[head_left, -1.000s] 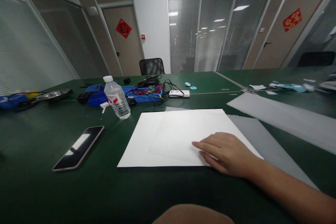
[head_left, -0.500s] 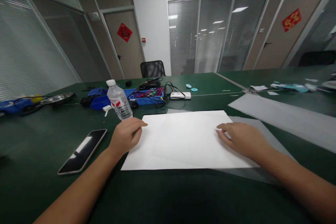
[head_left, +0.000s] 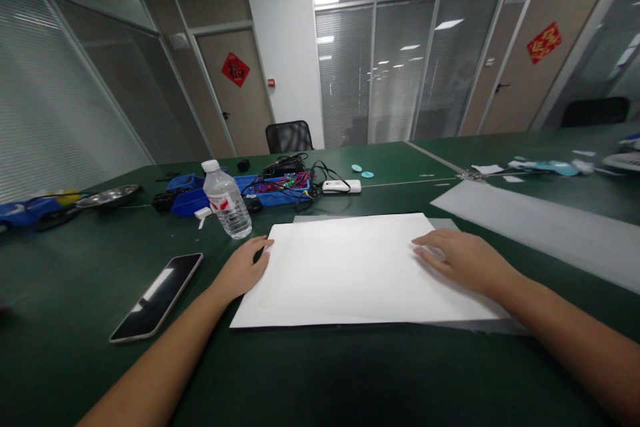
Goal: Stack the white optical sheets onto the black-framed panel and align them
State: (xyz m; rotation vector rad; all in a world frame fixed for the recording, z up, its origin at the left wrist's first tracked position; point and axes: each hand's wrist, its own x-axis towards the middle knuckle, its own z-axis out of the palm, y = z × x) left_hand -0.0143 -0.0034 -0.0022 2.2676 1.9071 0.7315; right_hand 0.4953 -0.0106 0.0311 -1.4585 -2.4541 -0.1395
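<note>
A stack of white paper sheets (head_left: 350, 267) lies flat on the green table (head_left: 320, 373) in front of me. My left hand (head_left: 243, 270) rests at the sheets' left edge, fingers curled lightly against the paper's far left corner. My right hand (head_left: 463, 257) lies flat on the sheets' far right part, fingers stretched out towards the left. A greyish translucent sheet (head_left: 480, 327) pokes out from under the white paper on the right.
A phone (head_left: 157, 295) lies face up at the left. A water bottle (head_left: 227, 200) stands behind the left hand. Blue trays with cables (head_left: 270, 185), a white device (head_left: 341, 186) and a long translucent sheet (head_left: 540, 230) lie farther back and right.
My left hand came into view and reached the paper's left edge. The right hand moved from the near right corner to the far right part. The two sheets now lie squared together.
</note>
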